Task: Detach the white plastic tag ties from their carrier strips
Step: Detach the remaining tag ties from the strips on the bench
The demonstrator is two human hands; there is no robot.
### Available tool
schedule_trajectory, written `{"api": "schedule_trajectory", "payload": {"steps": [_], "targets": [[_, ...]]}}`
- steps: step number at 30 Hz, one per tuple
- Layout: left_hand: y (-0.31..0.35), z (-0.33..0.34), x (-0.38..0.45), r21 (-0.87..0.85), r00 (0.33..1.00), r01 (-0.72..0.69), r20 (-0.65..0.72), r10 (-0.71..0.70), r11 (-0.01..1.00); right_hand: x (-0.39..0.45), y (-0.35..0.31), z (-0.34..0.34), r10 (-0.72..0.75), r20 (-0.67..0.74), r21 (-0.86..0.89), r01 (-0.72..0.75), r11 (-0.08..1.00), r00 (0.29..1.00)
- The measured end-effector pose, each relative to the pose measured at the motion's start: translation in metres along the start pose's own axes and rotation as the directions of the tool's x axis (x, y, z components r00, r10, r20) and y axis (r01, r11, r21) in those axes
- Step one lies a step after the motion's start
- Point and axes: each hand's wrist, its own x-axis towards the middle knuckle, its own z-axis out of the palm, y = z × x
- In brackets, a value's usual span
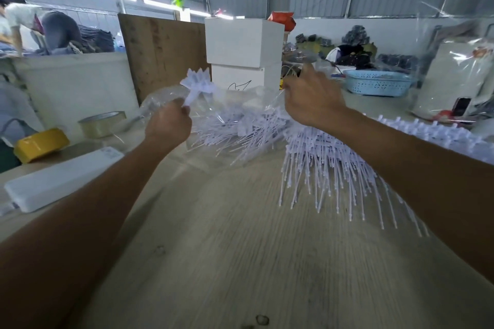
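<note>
Both hands were up over the pale wooden table (240, 262) when I looked: the left hand (168, 123) had its fingers curled round a small bunch of white tag ties (199, 83), heads fanned upward, with crinkled clear plastic bag film (160, 99) caught against the same grip. The right hand (310, 99) was raised just beyond, thumb up, fingers bent toward more clear film; I could not tell whether it truly pinched anything, as motion blur smeared the fingertips. Below, the loose heap of ties (240, 128) sprawled mid-table, and a row of ties on carrier strips (328, 165) lay under the right forearm, tails pointing toward me. My worry was the film: slippery, clinging stuff, and if it stayed trapped in the left grip the bunch could slide out and scatter into the heap, mixing done with undone. The right forearm hung close over the strip row too, and I judged a careless sweep might drag those tails off the near edge. A roll of tape (101, 123) and a yellow tape roll (40, 144) sat well clear at left.
</note>
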Motion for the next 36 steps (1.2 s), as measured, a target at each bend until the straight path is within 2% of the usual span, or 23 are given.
{"api": "schedule_trajectory", "payload": {"steps": [2,4,5,6,7,9,11,12,14,16,18,19,21,22,24,27,30,32,34,36], "targets": [[-0.003,-0.003,-0.001,-0.029,0.998,-0.020,-0.065,0.018,0.999,0.000,-0.009,-0.006,0.051,0.047,0.099,-0.055,0.994,0.998],[-0.001,-0.005,-0.004,-0.084,0.994,-0.044,-0.107,0.035,0.996,0.002,-0.028,-0.012,0.024,-0.057,0.182,-0.013,0.983,0.998],[0.001,-0.006,-0.006,-0.134,0.992,-0.041,-0.124,0.024,0.990,0.004,-0.040,-0.015,-0.053,-0.113,0.104,0.065,0.992,0.992],[0.003,-0.005,-0.008,-0.202,0.992,-0.023,-0.128,-0.003,0.979,0.004,-0.051,-0.014,-0.156,-0.108,-0.044,0.152,0.987,0.982],[0.004,-0.005,-0.010,-0.282,0.992,0.001,-0.122,-0.037,0.959,0.003,-0.061,-0.009,-0.243,-0.023,-0.210,0.233,0.950,0.970],[0.004,-0.003,-0.011,-0.467,0.989,0.072,-0.083,-0.125,0.881,0.001,-0.071,0.006,-0.305,0.218,-0.472,0.374,0.798,0.927],[0.003,-0.005,-0.012,-0.607,0.980,0.120,-0.053,-0.190,0.785,0.003,-0.075,0.019,-0.324,0.337,-0.552,0.464,0.692,0.884],[0.002,-0.007,-0.014,-0.608,0.980,0.095,-0.081,-0.181,0.789,0.007,-0.075,0.022,-0.335,0.323,-0.519,0.462,0.719,0.885],[0.004,-0.009,-0.021,-0.478,0.972,-0.042,-0.221,-0.074,0.877,0.021,-0.071,0.025,-0.262,0.215,-0.351,0.325,0.878,0.941],[0.009,-0.010,-0.030,-0.316,0.939,-0.212,-0.329,0.102,0.925,0.039,-0.064,0.020,-0.088,0.143,-0.044,0.096,0.994,0.986],[0.017,-0.010,-0.040,-0.175,0.890,-0.379,-0.339,0.306,0.909,0.061,-0.056,0.009,0.048,0.162,0.232,-0.085,0.969,0.986],[0.019,-0.008,-0.044,-0.094,0.854,-0.459,-0.320,0.409,0.884,0.070,-0.053,0.002,0.075,0.161,0.299,-0.121,0.947,0.984],[0.024,-0.002,-0.052,0.049,0.787,-0.569,-0.257,0.561,0.821,0.082,-0.053,-0.013,0.083,0.116,0.298,-0.115,0.948,0.990],[0.026,0.002,-0.054,0.088,0.778,-0.583,-0.227,0.586,0.808,0.086,-0.053,-0.019,0.080,0.094,0.270,-0.102,0.958,0.992],[0.029,0.008,-0.052,0.112,0.812,-0.546,-0.173,0.558,0.830,0.089,-0.051,-0.025,0.053,0.072,0.232,-0.068,0.970,0.996],[0.026,0.017,-0.043,0.188,0.870,-0.472,-0.055,0.489,0.861,0.084,-0.040,-0.033,0.042,0.117,0.294,-0.075,0.953,0.992],[0.021,0.025,-0.035,0.327,0.925,-0.379,0.112,0.363,0.866,0.081,-0.035,-0.037,0.021,0.049,0.230,-0.032,0.973,0.999],[0.028,0.029,-0.026,0.314,0.953,-0.291,0.184,0.242,0.904,0.079,-0.040,-0.038,-0.029,-0.030,0.139,0.032,0.990,0.999],[0.047,0.035,-0.010,0.238,0.962,-0.190,0.241,0.132,0.953,0.077,-0.048,-0.037,-0.085,-0.049,0.118,0.090,0.989,0.995],[0.076,0.046,0.009,0.158,0.960,-0.137,0.264,0.092,0.978,0.076,-0.054,-0.038,-0.114,-0.057,0.094,0.119,0.988,0.992]]}}
